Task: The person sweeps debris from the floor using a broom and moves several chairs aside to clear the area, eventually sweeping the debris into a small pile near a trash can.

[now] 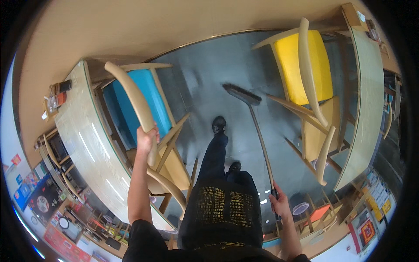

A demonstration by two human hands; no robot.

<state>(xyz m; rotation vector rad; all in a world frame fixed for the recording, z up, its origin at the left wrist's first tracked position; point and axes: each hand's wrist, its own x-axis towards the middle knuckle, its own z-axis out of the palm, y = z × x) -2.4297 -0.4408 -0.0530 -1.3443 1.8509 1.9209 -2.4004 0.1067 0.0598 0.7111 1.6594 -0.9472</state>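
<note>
My left hand (148, 139) grips the curved wooden back rail of a chair with a blue seat (152, 98), which stands at the left table. My right hand (281, 201) is closed round the dark grip of a long-handled broom (260, 134). The broom's dark bristled head (242, 94) rests on the grey tiled floor, ahead and right of my front shoe (219, 125).
Left stands a glass-topped wooden table (88, 131) with condiment jars (59, 98). Right are a chair with a yellow seat (302, 68), a tan-seated chair (322, 131) and another table (370, 98). A tan wall (163, 26) lies ahead.
</note>
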